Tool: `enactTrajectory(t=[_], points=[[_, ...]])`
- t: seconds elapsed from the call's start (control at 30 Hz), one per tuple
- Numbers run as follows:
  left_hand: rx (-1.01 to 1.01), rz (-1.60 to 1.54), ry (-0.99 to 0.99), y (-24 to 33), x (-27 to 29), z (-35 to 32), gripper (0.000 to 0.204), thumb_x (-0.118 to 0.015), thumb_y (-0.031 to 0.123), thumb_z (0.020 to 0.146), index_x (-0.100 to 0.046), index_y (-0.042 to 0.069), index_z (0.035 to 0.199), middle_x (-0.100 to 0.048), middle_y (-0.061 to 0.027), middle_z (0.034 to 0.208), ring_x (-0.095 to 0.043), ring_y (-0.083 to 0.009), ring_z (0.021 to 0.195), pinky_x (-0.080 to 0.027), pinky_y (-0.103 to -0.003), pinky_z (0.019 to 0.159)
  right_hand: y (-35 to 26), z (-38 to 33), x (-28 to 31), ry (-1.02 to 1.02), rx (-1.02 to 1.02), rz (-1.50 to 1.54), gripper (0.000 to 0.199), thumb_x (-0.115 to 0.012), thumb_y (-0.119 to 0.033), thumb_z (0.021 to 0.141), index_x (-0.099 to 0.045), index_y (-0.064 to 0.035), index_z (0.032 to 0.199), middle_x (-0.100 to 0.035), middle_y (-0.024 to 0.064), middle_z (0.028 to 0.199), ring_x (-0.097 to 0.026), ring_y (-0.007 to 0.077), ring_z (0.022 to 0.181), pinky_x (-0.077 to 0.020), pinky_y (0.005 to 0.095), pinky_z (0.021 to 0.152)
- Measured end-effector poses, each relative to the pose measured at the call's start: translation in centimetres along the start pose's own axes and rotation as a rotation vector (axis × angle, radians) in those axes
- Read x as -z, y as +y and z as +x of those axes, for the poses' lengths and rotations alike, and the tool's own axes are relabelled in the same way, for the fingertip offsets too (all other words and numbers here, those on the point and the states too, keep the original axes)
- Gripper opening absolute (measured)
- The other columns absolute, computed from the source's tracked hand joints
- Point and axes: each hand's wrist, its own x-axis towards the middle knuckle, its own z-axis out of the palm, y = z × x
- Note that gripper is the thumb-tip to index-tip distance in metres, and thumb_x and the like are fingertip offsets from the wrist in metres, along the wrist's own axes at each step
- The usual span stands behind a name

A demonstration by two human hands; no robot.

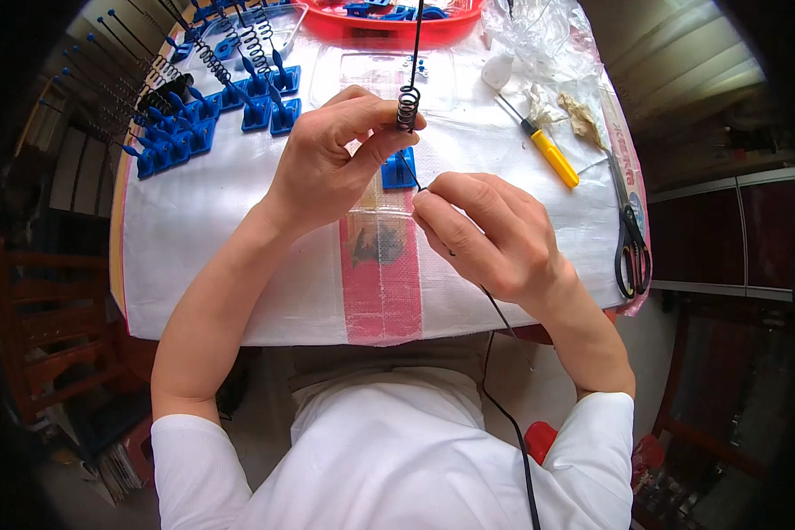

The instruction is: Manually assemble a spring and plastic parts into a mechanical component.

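My left hand (pixel 340 155) pinches a black coil spring (pixel 407 108) between thumb and fingers, and a thin black rod rises from it out of the top of the view. Just below stands a blue plastic base (pixel 398 170), upright on the covered table. To its right, my right hand (pixel 495 231) is closed, with thumb and index finger pinching the end of a thin black cord (pixel 413 177) beside the base. More thin cord trails from under the right hand over the table's near edge.
Several blue bases with springs and rods (pixel 177 132) stand at the left. A red basin (pixel 389 31) of blue parts and a clear tray (pixel 349 66) lie at the back. Rightward are a yellow-handled screwdriver (pixel 554 159), black-handled scissors (pixel 632 252), a white bottle (pixel 497 71) and plastic wrap (pixel 548 31).
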Motion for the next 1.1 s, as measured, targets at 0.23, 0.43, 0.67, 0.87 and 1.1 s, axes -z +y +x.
enactTrajectory(t=[0.23,0.43,0.67,0.87,1.1], points=[[0.001,0.018,-0.047,-0.1,0.3,-0.1,0.015,-0.068,0.003,0.091,-0.071,0.003,0.106,-0.069,-0.0057,0.092,-0.065,-0.0146,0.087,-0.052,-0.027,0.074,-0.3,0.0,0.0,0.069,-0.021,0.008,0.034,-0.079,0.004,0.066,-0.067,0.0016,0.097,-0.064,0.0105,0.087,-0.066,0.0233,0.071,-0.0571,0.0318,0.059],[0.015,-0.015,0.004,-0.1,-0.1,-0.1,0.016,-0.072,0.003,0.087,-0.073,0.005,0.103,-0.071,-0.0044,0.088,-0.061,-0.0140,0.080,-0.050,-0.027,0.067,-0.1,-0.2,-0.1,0.069,-0.032,0.017,0.031,-0.080,0.004,0.068,-0.066,0.0020,0.096,-0.064,0.0103,0.087,-0.066,0.0232,0.069,-0.0564,0.0317,0.058],[0.002,0.005,-0.009,0.0,0.0,0.1,0.015,-0.071,0.003,0.088,-0.073,0.005,0.103,-0.071,-0.0040,0.088,-0.062,-0.0138,0.081,-0.051,-0.027,0.068,-0.1,-0.2,0.3,0.065,0.009,0.027,0.030,-0.072,-0.002,0.069,-0.064,0.0043,0.098,-0.064,0.0141,0.091,-0.066,0.0240,0.072,-0.0562,0.0315,0.061],[0.019,0.042,-0.062,0.3,0.3,0.0,0.012,-0.066,0.005,0.093,-0.070,0.001,0.104,-0.069,-0.0058,0.092,-0.064,-0.0143,0.088,-0.051,-0.027,0.077,-1.0,0.0,1.9,0.092,-0.042,0.044,0.032,-0.077,0.003,0.070,-0.064,0.0009,0.099,-0.064,0.0115,0.089,-0.066,0.0237,0.070,-0.0561,0.0321,0.059],[0.024,0.042,-0.073,0.3,0.3,0.1,0.012,-0.067,0.005,0.093,-0.070,0.001,0.104,-0.069,-0.0055,0.091,-0.064,-0.0135,0.087,-0.050,-0.026,0.075,-2.2,0.1,5.5,0.160,-0.096,0.002,0.031,-0.078,0.002,0.070,-0.063,0.0002,0.097,-0.063,0.0107,0.086,-0.064,0.0220,0.066,-0.0550,0.0334,0.057]])
